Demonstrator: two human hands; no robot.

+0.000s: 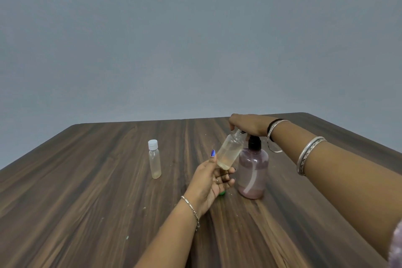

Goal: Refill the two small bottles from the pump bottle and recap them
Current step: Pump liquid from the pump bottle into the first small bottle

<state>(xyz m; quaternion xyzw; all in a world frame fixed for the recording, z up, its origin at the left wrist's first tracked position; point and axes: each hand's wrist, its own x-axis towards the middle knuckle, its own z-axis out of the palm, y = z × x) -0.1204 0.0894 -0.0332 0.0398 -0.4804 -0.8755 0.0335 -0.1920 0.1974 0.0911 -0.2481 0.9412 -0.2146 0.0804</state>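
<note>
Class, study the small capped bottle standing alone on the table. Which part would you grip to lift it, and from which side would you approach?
Grip the small capped bottle around its clear round body, below the white cap. It stands upright and alone on the table, so a sideways pinch from its open left or near side probably suits best. The left hand holding the open bottle and the pump bottle crowd its right.

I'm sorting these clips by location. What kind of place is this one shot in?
Probably a plain indoor room set up for the task, not clearly a kitchen or bathroom. What shows is a dark wood-grain table against a bare grey wall, with only the pump bottle and small bottles on it.
</note>
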